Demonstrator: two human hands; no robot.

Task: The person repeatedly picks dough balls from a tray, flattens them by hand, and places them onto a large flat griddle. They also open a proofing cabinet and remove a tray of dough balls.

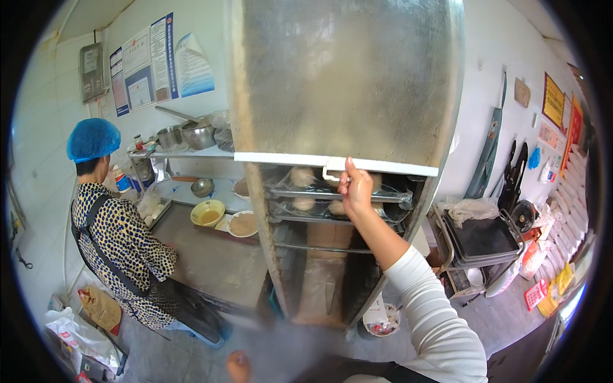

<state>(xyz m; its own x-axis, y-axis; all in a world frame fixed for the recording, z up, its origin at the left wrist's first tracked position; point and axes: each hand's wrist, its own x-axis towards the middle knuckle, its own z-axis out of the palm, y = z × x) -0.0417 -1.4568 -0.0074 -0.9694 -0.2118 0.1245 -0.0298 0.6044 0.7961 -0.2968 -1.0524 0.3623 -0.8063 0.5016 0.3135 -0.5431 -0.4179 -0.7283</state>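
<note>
My right hand [357, 185] grips the small white pull handle [331, 172] on the bottom bar of a translucent roll-up curtain [345, 86], thumb raised against the bar. The curtain hangs over the upper part of a tall metal tray rack [269, 239]. Below the bar, pale dough pieces [302, 177] under clear plastic film lie on an upper tray [316, 193]. A second tray [311, 219] just beneath holds more dough pieces. My left hand [238, 366] is low at the bottom edge, blurred and partly cut off, away from the rack; its finger posture is unclear.
A co-worker [112, 230] in a blue hair cover stands left at a worktable [215, 258]. On it are a yellow bowl [208, 213] and a white bowl [243, 224]. A cart [448, 239] with stacked black trays [481, 237] stands right. A basket [390, 325] sits beside the rack's foot.
</note>
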